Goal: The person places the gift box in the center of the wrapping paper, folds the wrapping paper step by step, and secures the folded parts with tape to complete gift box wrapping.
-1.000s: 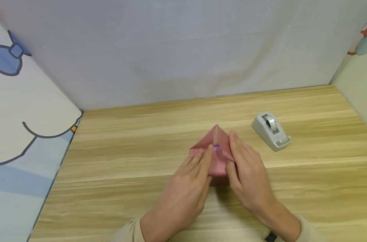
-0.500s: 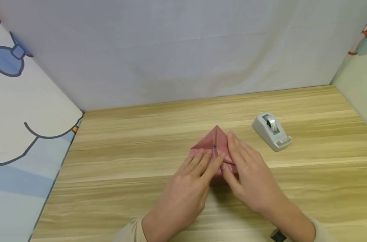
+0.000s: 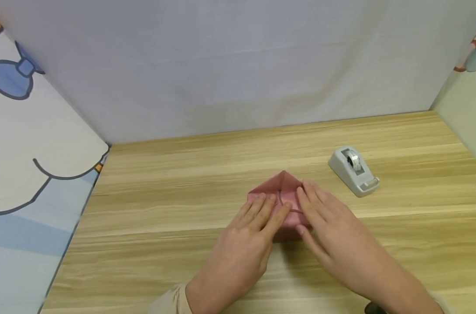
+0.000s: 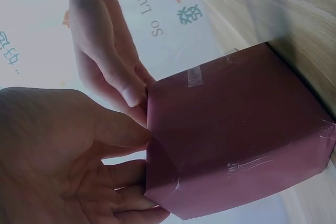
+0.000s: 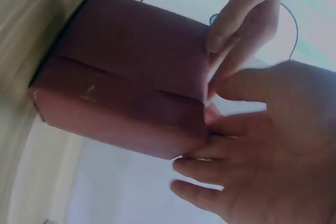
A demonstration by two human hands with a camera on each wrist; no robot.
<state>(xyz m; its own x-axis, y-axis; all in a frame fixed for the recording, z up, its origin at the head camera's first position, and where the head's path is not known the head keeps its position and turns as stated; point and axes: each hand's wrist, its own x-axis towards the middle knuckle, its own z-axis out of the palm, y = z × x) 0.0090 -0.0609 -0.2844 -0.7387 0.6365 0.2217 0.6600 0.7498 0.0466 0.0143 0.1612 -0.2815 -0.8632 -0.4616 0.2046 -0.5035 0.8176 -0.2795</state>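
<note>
Even bright light, soft shadows, wrist views blurry, washed-out bg

A dark red paper-wrapped box (image 3: 282, 192), taped at its seams, stands on the wooden table (image 3: 183, 192).

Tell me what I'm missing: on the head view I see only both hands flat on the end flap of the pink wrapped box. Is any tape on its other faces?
Observer: Yes. The left wrist view shows a clear tape strip on one broad face of the wrapped box, near the end where the hands are.
Operator: Only that one?
Observer: No, a second tape strip sits near the opposite edge of that face.
Operator: Where is the paper seam?
Observer: In the right wrist view a seam runs lengthwise along one face, up to the end where the left hand and the right hand touch the box.
</note>
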